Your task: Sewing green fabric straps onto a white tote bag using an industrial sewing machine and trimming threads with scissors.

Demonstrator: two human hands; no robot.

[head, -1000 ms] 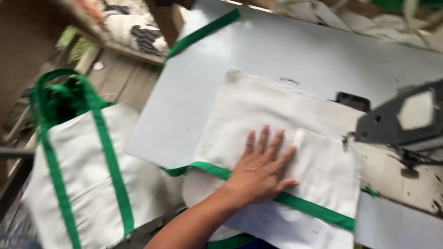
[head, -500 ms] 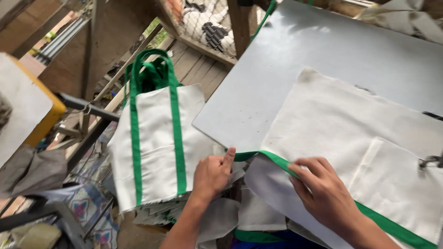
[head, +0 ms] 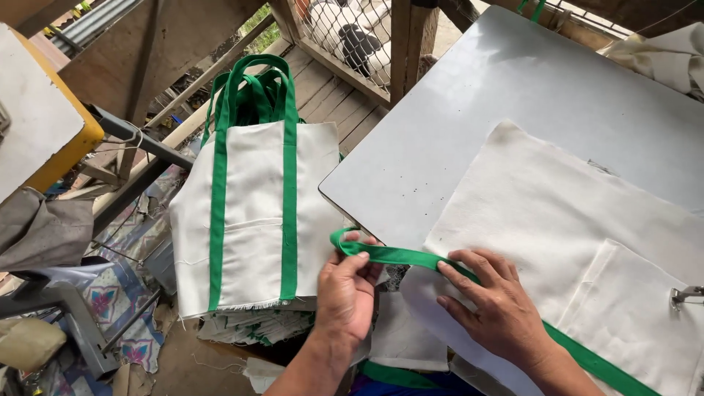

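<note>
A white canvas panel [head: 557,220] with a sewn pocket lies on the grey table [head: 499,95]. A green strap [head: 400,257] runs along the panel's near edge and loops off the table corner. My left hand [head: 348,290] pinches the looped end of this strap just past the corner. My right hand [head: 495,308] presses fingers down on the strap and panel edge, holding them flat.
A stack of finished white bags with green handles [head: 253,198] stands left of the table. A yellow-edged table [head: 44,110] is at far left. A sewing machine part [head: 686,295] shows at the right edge. Wooden floorboards and wire mesh [head: 345,37] lie behind.
The view has swung right and closer. My left hand has closed on the strap's looped end, and my right hand has settled flat on the strap at the panel edge.
</note>
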